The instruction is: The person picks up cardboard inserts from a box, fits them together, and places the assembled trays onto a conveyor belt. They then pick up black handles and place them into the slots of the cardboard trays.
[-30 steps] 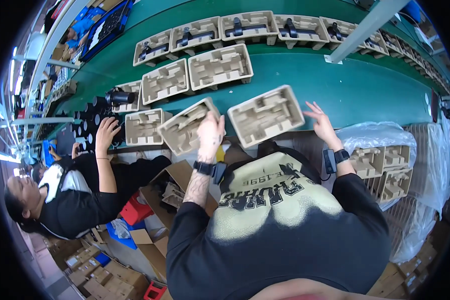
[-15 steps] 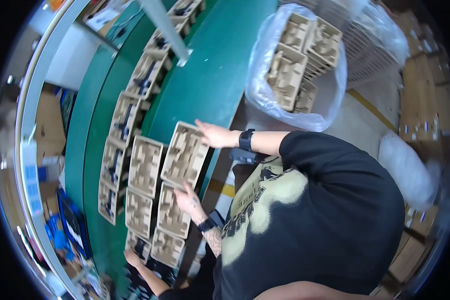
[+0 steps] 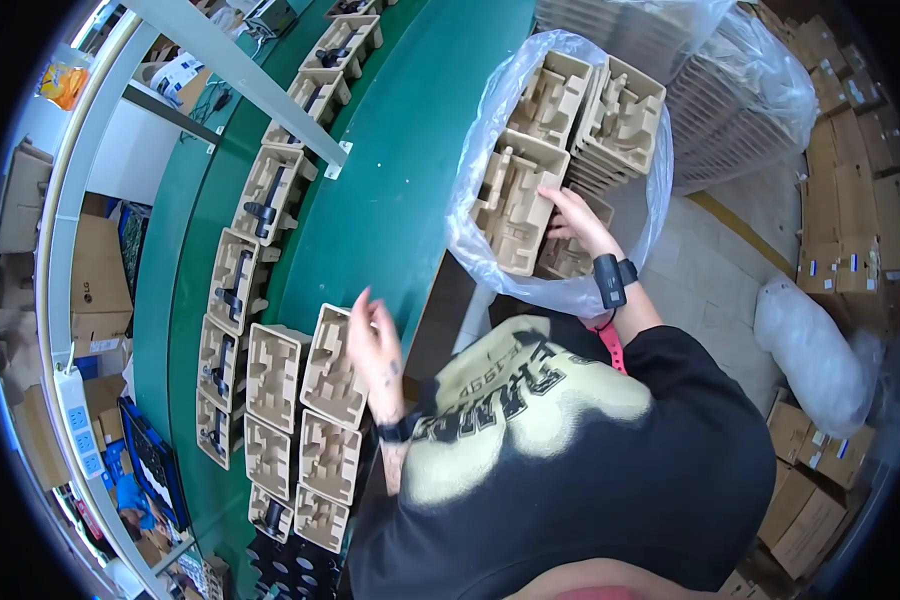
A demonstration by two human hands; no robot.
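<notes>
In a plastic-lined container, my right hand [image 3: 578,222] grips the right edge of a brown moulded-pulp tray [image 3: 518,205], its fingers curled at the rim. Other pulp trays [image 3: 622,115] are stacked beside it. My left hand [image 3: 374,345] hovers by the right side of a pulp tray [image 3: 330,372] on the green bench, fingers spread and holding nothing. That tray belongs to two short rows of trays whose compartments mostly hold nothing. At the near end of these rows, one tray [image 3: 271,512] has a black part in it.
Left of those rows, a line of pulp trays [image 3: 232,280] with black parts runs along the green bench [image 3: 390,190]. A metal post [image 3: 240,80] slants above it. Black round parts [image 3: 290,570] lie at the near end. Cartons [image 3: 840,240] and a white bundle [image 3: 815,345] stand at right.
My right hand has left the tray on the bench and reached right to one in the lined container. My left hand has lifted slightly. Another person's hand at the lower left has gone.
</notes>
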